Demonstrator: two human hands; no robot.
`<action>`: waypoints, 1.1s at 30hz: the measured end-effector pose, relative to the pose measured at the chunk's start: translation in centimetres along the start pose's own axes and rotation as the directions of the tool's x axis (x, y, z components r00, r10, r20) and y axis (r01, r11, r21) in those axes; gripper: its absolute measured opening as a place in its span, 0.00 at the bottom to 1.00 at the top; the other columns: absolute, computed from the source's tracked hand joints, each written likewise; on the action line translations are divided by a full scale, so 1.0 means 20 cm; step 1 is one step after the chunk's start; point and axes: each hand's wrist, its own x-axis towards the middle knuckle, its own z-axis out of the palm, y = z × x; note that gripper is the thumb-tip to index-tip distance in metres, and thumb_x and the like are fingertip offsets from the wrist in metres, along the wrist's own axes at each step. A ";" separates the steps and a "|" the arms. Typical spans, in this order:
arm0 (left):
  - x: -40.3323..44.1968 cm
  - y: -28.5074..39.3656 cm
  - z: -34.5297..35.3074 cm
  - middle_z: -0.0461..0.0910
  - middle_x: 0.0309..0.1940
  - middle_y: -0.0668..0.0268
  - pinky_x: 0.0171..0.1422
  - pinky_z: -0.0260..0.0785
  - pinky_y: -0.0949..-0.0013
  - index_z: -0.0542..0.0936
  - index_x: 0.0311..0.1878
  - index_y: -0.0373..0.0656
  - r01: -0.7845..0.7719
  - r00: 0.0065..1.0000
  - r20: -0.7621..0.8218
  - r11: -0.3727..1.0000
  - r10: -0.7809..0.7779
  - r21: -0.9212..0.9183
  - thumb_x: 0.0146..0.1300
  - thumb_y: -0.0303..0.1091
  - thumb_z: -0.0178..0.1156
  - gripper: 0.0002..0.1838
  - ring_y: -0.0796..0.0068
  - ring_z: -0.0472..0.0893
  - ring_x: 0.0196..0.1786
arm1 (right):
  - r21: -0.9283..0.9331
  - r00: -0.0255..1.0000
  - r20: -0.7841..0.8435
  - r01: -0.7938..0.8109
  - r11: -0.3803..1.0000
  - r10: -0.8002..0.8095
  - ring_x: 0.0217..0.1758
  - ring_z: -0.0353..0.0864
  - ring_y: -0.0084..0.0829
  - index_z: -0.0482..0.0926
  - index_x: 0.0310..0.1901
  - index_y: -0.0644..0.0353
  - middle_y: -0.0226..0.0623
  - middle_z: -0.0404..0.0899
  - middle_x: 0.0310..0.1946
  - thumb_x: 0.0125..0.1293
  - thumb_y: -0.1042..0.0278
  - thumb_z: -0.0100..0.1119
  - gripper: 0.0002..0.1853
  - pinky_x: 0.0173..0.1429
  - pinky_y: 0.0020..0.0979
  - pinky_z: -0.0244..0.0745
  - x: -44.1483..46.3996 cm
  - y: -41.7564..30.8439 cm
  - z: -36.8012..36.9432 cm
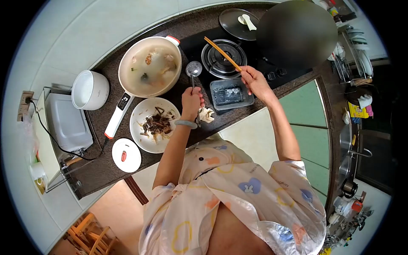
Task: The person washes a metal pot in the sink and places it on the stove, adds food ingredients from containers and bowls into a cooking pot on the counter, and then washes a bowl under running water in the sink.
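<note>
My left hand point(191, 103) is closed round the handle of a metal ladle point(194, 69), its bowl pointing away from me beside the pot. In my right hand point(255, 83) is a pair of wooden chopsticks point(222, 53), their tips over the gas burner point(224, 58). A white electric pot point(124, 76) of cloudy soup with pieces in it stands left of the ladle. Nearer me, a white bowl point(138, 109) holds dark strips of food. A clear plastic container point(232, 94) sits between my hands, with a crumpled tissue point(206, 114) beside it.
A white pot point(90, 90) and a white lid point(126, 155) with a red knob are at the left. A black cord runs across the rack there. Behind the burner lies a glass lid point(239, 24) with a white spoon on it. A blurred round shape covers the upper right.
</note>
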 end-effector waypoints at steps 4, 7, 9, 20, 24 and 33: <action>0.06 -0.13 0.02 0.74 0.23 0.67 0.23 0.69 0.73 0.77 0.41 0.35 0.004 0.994 -0.108 0.998 0.002 0.055 0.70 0.35 0.52 0.11 0.80 0.73 0.22 | -0.114 0.998 0.045 -0.033 0.993 0.038 0.27 0.64 0.12 0.76 0.53 0.56 0.19 0.67 0.27 0.76 0.63 0.46 0.13 0.28 0.18 0.65 -0.07 0.07 -0.15; 0.10 -0.17 0.02 0.75 0.21 0.63 0.26 0.71 0.67 0.78 0.40 0.34 -0.004 0.981 -0.192 0.985 0.038 0.175 0.69 0.35 0.53 0.12 0.71 0.76 0.24 | -0.207 0.994 0.110 0.016 0.978 0.007 0.34 0.65 0.14 0.77 0.51 0.56 0.19 0.70 0.31 0.73 0.68 0.49 0.10 0.41 0.20 0.66 -0.11 0.11 -0.28; 0.14 -0.21 0.01 0.75 0.20 0.59 0.29 0.73 0.63 0.78 0.40 0.33 -0.009 0.970 -0.234 0.972 0.066 0.235 0.69 0.34 0.53 0.12 0.64 0.78 0.26 | -0.344 0.979 0.173 -0.042 0.938 0.107 0.36 0.65 0.17 0.78 0.49 0.58 0.20 0.70 0.32 0.70 0.73 0.51 0.09 0.44 0.20 0.64 -0.13 0.15 -0.36; 0.10 -0.16 0.08 0.74 0.44 0.45 0.53 0.69 0.49 0.74 0.47 0.33 -0.141 0.877 -0.178 0.591 0.447 0.794 0.62 0.31 0.58 0.14 0.42 0.75 0.48 | -0.667 0.973 0.227 0.117 0.736 0.051 0.41 0.77 0.36 0.77 0.44 0.62 0.40 0.80 0.37 0.65 0.77 0.55 0.07 0.47 0.34 0.71 -0.07 0.07 -0.30; 0.03 -0.11 0.11 0.72 0.47 0.42 0.55 0.69 0.48 0.73 0.50 0.32 -0.101 0.885 -0.200 0.591 0.421 0.800 0.62 0.32 0.59 0.17 0.41 0.74 0.50 | -0.723 0.971 0.239 0.165 0.671 0.019 0.46 0.80 0.45 0.75 0.42 0.62 0.44 0.82 0.40 0.62 0.76 0.59 0.07 0.50 0.41 0.73 -0.05 0.05 -0.23; -0.34 0.17 -0.05 0.74 0.50 0.48 0.56 0.70 0.56 0.75 0.53 0.34 -0.474 0.657 -0.078 0.492 0.750 0.731 0.57 0.28 0.64 0.21 0.50 0.76 0.52 | -0.794 0.968 0.250 0.216 0.568 -0.018 0.43 0.81 0.48 0.73 0.41 0.62 0.45 0.82 0.36 0.58 0.76 0.64 0.11 0.47 0.42 0.74 -0.03 0.08 -0.21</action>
